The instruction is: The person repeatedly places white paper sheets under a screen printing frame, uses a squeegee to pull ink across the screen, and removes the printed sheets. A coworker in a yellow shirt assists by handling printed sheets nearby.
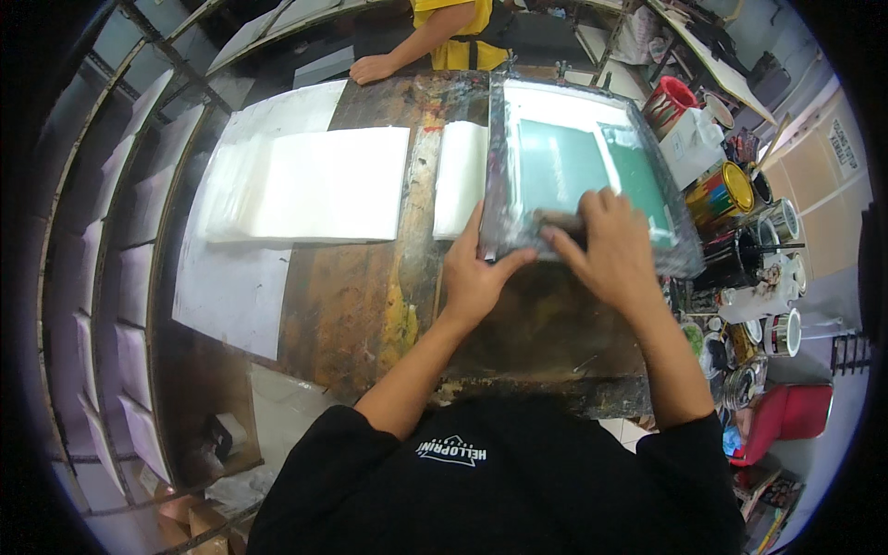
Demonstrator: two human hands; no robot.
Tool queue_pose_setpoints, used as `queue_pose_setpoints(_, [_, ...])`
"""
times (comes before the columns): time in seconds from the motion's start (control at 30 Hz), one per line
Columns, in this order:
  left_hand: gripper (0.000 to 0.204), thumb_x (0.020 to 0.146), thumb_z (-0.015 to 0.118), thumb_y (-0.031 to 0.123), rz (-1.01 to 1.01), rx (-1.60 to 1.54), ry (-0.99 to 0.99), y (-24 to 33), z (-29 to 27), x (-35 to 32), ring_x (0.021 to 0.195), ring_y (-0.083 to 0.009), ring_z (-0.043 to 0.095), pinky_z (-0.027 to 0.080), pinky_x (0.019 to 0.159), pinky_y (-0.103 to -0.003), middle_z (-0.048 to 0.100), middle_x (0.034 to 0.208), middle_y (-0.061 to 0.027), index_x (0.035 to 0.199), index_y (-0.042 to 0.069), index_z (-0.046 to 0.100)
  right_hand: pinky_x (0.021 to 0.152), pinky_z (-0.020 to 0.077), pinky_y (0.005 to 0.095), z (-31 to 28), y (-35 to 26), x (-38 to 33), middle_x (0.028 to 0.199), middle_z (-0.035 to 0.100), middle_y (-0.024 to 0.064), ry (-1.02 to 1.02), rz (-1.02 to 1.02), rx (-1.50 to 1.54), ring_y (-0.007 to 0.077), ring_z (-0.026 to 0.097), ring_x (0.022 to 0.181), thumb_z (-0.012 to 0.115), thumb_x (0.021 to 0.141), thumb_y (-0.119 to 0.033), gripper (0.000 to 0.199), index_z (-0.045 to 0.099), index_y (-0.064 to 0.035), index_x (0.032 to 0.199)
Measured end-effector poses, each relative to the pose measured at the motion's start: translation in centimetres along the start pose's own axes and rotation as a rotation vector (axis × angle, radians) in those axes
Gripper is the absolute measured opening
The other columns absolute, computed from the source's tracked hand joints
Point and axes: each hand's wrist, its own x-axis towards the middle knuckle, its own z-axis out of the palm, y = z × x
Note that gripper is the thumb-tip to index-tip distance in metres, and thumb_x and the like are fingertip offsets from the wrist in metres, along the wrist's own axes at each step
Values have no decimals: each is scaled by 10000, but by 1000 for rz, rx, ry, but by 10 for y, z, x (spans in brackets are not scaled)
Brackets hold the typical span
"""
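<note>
The left hand [474, 276], thumb spread from its fingers, braces the frame's [498, 157] near-left corner, likely steadying it — whether it grips, I cannot tell. The right hand [612, 242] pinches a brown handle [559, 220] above green mesh [555, 153], seemingly for control. Rightward stand a paint-streaked yellow can [721, 191] and red bucket [668, 104] — contents unclear.
</note>
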Motion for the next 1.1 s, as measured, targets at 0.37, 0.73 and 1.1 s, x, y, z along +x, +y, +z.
queue_pose_setpoints(0.37, [477,939,792,252,-14,759,-5,-2,-39,47,1023,-383,639,519,896,-483,641,1109,-212,1278,-39,626,742,427,445,-72,25,124,713,597,146,398,-37,-33,344,595,688,612,983,-640,668,637,-5,775])
queue_pose_setpoints(0.73, [192,964,709,172,2,781,25,-7,-24,44,796,-401,644,504,739,-510,652,803,-183,886,6,653,686,506,468,-105,16,155,615,627,178,283,127,29,365,641,648,535,972,-701,788,684,17,684])
queue_pose_setpoints(1.1, [291,963,723,283,52,773,328,-17,-142,139,893,-333,703,540,843,-440,748,1000,-185,1003,-2,758,699,522,469,-93,34,152,648,655,195,342,3,23,363,677,686,540,965,-707,792,703,22,703])
